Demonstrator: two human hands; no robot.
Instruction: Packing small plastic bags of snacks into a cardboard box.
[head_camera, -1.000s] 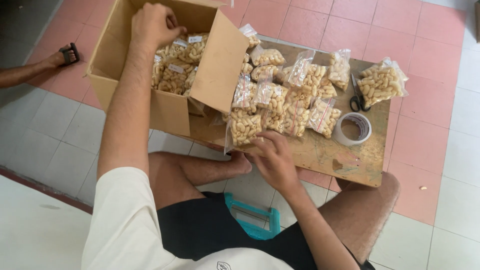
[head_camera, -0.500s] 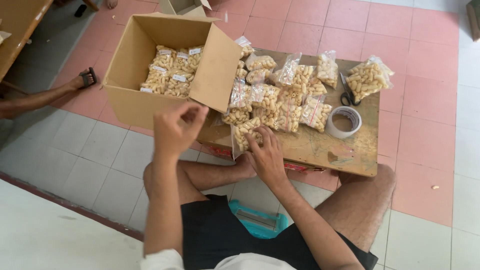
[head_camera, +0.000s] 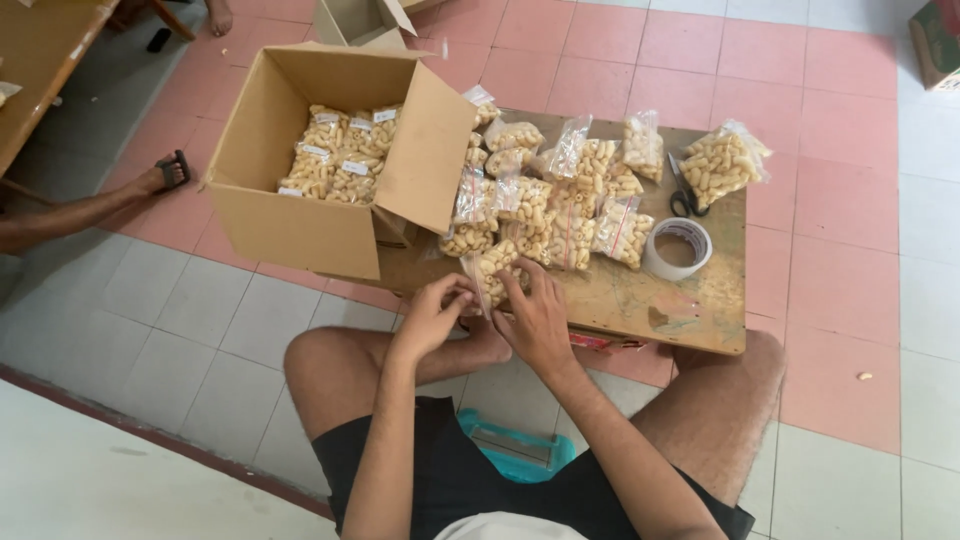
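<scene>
Clear plastic crinkles between both hands: the left hand (head_camera: 432, 312) and right hand (head_camera: 538, 318) pinch one small snack packet (head_camera: 495, 272) from either side at the near edge of the low wooden table (head_camera: 690, 310), fingers closed on its top as if to steady the seal. More filled packets (head_camera: 560, 205) lie heaped toward the table's middle. An open cardboard box (head_camera: 300, 230), partly packed, overhangs the left edge within easy reach. Scissors (head_camera: 683, 192) and a tape roll (head_camera: 678, 248) sit near the right edge, beside a bigger bag (head_camera: 722, 163). Another person's hand (head_camera: 165, 178) rests on the floor, left of the box
</scene>
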